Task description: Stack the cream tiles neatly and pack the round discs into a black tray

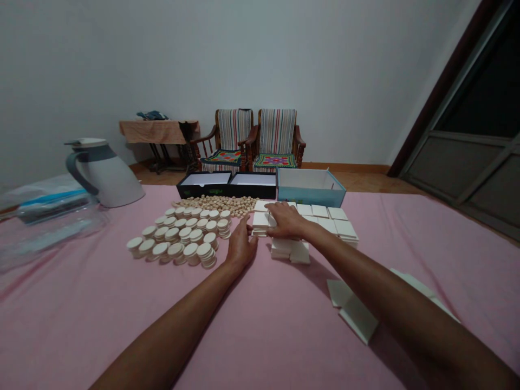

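Note:
My left hand (240, 246) rests on the pink cloth with its fingers together, the fingertips touching the side of a stack of white square tiles (260, 222). My right hand (285, 219) lies on top of the white tile stacks (325, 219), fingers curved down over a tile's edge. Left of the hands stand several stacks of round pale wooden discs (181, 238). Behind them lies a heap of small wooden beads (221, 203).
Two black boxes (227, 185) and a blue box (311, 188) stand at the table's far edge. A white jug (106, 173) and clear plastic bags (44, 216) sit at left. Loose white tiles (353, 311) lie under my right forearm. Two striped chairs (254, 141) stand beyond.

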Tool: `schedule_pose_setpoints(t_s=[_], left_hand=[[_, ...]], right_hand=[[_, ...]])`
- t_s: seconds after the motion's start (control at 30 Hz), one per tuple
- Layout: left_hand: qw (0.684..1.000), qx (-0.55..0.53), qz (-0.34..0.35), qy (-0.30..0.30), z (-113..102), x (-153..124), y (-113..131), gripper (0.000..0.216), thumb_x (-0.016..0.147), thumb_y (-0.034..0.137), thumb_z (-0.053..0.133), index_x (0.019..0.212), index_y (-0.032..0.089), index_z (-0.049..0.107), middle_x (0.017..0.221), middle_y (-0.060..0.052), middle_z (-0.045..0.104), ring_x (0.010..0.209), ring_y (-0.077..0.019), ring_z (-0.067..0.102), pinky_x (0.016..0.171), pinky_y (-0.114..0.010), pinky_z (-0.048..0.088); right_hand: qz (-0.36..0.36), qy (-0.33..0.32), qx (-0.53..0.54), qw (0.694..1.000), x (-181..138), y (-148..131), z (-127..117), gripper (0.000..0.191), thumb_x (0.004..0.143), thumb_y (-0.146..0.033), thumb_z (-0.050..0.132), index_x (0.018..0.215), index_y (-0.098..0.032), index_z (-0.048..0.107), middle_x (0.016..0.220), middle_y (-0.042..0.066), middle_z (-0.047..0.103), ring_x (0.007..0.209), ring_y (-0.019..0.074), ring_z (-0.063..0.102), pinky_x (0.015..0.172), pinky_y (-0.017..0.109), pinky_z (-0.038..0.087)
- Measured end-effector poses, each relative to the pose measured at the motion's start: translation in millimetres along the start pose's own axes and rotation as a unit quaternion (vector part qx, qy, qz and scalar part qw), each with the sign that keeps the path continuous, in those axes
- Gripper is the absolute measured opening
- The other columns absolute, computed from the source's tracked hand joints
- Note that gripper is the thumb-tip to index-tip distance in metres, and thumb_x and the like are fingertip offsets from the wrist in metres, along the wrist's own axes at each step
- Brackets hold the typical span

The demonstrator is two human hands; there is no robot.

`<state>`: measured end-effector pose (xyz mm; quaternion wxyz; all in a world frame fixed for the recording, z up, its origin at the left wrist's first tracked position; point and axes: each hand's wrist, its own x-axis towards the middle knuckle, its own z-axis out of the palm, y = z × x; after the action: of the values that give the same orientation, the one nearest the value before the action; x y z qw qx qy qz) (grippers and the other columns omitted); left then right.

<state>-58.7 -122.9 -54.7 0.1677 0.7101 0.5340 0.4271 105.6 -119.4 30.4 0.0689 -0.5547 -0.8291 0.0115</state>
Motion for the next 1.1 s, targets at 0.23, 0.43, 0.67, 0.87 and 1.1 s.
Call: schedule_pose_setpoints(t_s=[0.23,0.43,0.67,0.87,1.1], left_hand=[[1.0,-0.009,0.001,0.003,0.6,-0.7,-1.3,0.059,0.072,0.009,0.058,0.129,0.014,0.043,0.089,-0.005,0.065,0.079,-0.0172,0.062,0.073,-0.03,0.049],[1.0,-0.017,0.003,0.006,2.0,-0.5,-2.4,0.057,0.073,0.011,0.058,0.128,0.015,0.044,0.088,-0.005,0.065,0.081,-0.0176,0.063,0.076,-0.031,0.05],[1.0,-0.016,-0.001,0.009,0.8,-0.9,-0.2,0.054,0.073,0.009,0.058,0.125,0.015,0.046,0.086,-0.005,0.066,0.079,-0.0173,0.062,0.076,-0.031,0.049],[1.0,-0.026,-0.001,0.005,-0.4,-1.0,1.7,0.051,0.074,0.007,0.055,0.124,0.015,0.047,0.087,-0.005,0.066,0.078,-0.0166,0.062,0.073,-0.029,0.05],[0.999,-0.035,-0.011,0.004,-3.1,-0.5,4.6,0.044,0.074,0.004,0.053,0.117,0.013,0.051,0.088,-0.006,0.066,0.075,-0.0155,0.062,0.066,-0.025,0.05]], right_hand=[[0.017,-0.015,-0.031,0.999,21.2,-7.6,1.8,0.076,0.064,-0.041,0.067,0.129,-0.012,0.043,0.126,0.019,0.051,0.115,0.0342,0.043,0.091,0.047,0.035],[0.002,-0.011,-0.049,0.999,19.4,-12.5,-2.4,0.07,0.068,-0.041,0.064,0.129,-0.013,0.044,0.125,0.017,0.051,0.113,0.0322,0.043,0.091,0.045,0.034],[-0.011,-0.011,-0.065,0.998,19.4,-15.3,-0.9,0.058,0.07,-0.04,0.062,0.12,-0.014,0.05,0.124,0.017,0.051,0.112,0.0318,0.044,0.091,0.045,0.033],[-0.002,-0.013,-0.075,0.997,18.8,-17.6,0.2,0.058,0.068,-0.038,0.063,0.12,-0.014,0.05,0.124,0.018,0.052,0.112,0.0318,0.044,0.089,0.044,0.035],[0.017,-0.004,-0.092,0.996,13.5,-23.4,4.5,0.051,0.07,-0.031,0.062,0.117,-0.012,0.051,0.122,0.018,0.054,0.112,0.0324,0.044,0.091,0.046,0.03]])
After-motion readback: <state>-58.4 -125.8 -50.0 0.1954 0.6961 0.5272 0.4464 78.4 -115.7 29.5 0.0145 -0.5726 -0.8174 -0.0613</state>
